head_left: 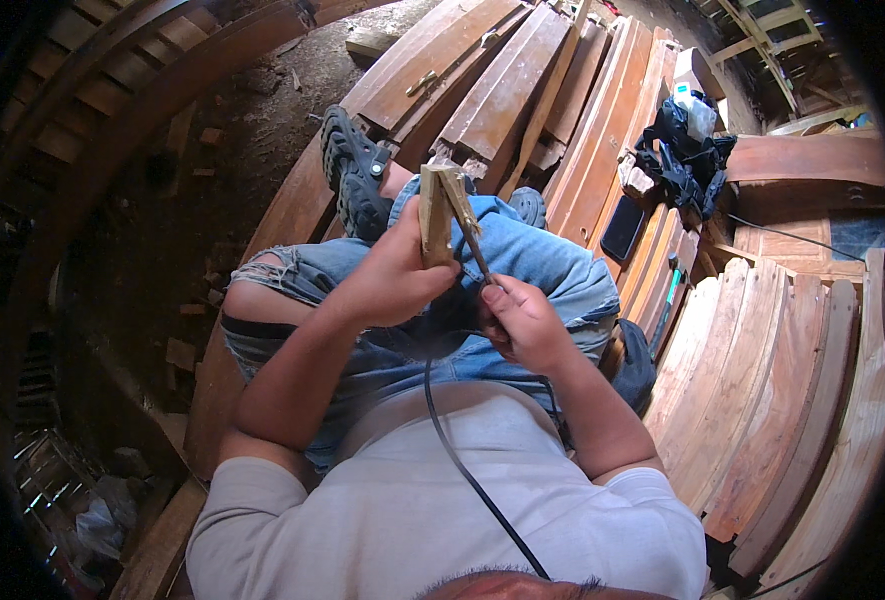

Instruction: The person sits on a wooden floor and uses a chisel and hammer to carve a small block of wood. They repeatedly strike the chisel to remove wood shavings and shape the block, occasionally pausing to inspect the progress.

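Observation:
Above my lap, my left hand (403,262) is closed round a short pale wooden block (435,222), held upright with the thumb along its lower part. In my right hand (526,322) is a slim dark tool (478,252), gripped near its lower end. Its kind is not clear; its handle is hidden in the fist. The upper end of the tool meets a rough, splintered strip (458,200) that slants off the block's top right. Beneath both hands are my crossed legs in torn blue jeans (553,262).
Long planks (483,100) lie under and ahead of me. At the right are a dark phone (623,228), a black plastic bag (678,150) and a stack of curved boards (763,380). A black cable (463,465) runs down over my shirt. Wood scraps litter the dark ground at left.

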`<state>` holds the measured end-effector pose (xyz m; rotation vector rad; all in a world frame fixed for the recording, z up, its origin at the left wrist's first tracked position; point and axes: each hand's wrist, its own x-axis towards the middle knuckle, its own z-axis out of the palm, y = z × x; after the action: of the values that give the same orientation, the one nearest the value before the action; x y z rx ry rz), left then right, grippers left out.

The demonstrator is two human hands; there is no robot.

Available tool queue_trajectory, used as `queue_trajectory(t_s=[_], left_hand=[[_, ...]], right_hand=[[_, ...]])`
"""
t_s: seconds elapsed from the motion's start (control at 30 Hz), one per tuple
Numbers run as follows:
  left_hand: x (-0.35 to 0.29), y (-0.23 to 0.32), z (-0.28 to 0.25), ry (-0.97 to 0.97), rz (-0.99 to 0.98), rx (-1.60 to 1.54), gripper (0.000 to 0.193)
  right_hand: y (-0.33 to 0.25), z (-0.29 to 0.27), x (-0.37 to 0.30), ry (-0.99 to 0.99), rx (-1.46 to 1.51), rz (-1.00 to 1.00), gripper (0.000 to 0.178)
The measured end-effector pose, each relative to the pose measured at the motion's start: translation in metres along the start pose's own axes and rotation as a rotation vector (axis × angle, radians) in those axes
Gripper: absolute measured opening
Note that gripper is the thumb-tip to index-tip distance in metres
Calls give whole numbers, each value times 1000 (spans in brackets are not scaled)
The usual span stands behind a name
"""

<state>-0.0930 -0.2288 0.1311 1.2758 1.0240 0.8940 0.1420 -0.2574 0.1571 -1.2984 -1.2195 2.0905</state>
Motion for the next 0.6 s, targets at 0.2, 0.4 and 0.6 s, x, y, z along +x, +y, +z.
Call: queue_trajectory(t_s=[0.2, 0.4, 0.6], left_hand=[[-10, 28, -25, -15, -51, 352, 66], [-11, 31, -31, -106, -223, 118, 65], [-3, 19, -25, -141, -284, -220, 65]], right_hand=[[-32, -41, -21, -93, -65, 194, 32], [-58, -82, -38, 287, -138, -64, 33], [-43, -55, -12, 541, -294, -528, 20]])
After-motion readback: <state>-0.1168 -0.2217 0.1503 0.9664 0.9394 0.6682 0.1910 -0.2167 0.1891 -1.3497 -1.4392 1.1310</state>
